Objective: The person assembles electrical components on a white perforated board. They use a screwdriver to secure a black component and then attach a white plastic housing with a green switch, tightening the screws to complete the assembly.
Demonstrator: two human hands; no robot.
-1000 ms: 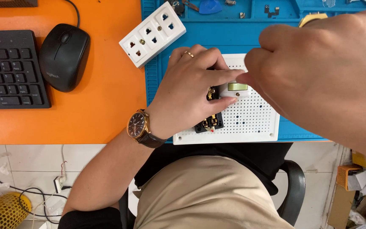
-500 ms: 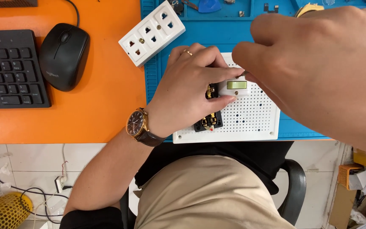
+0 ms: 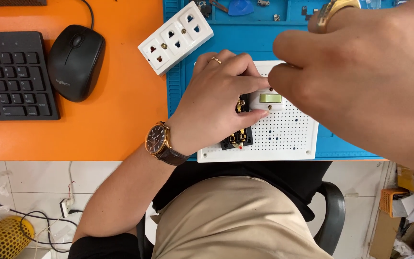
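A white perforated board [image 3: 288, 139] lies on a blue mat [image 3: 245, 45] at the desk's near edge. On the board sits a small white switch module with a green window [image 3: 270, 99], next to a black part with brass terminals [image 3: 238, 138]. My left hand [image 3: 216, 103], with a ring and a brown wristwatch, pinches the module between thumb and forefinger. My right hand [image 3: 360, 81] is close to the camera, its curled fingertips touching the module's upper right. A yellow rounded thing [image 3: 335, 10] shows above its knuckles. What that hand holds is hidden.
A white multi-socket outlet plate [image 3: 176, 36] lies at the mat's left edge. A black mouse [image 3: 75, 62] and a black keyboard [image 3: 13, 76] sit on the orange desk [image 3: 116, 124]. Small tools lie in the mat's top tray [image 3: 240, 7]. My lap and a chair are below.
My right hand has shifted left and closed in on the switch module. The left hand has kept its grip in the same place.
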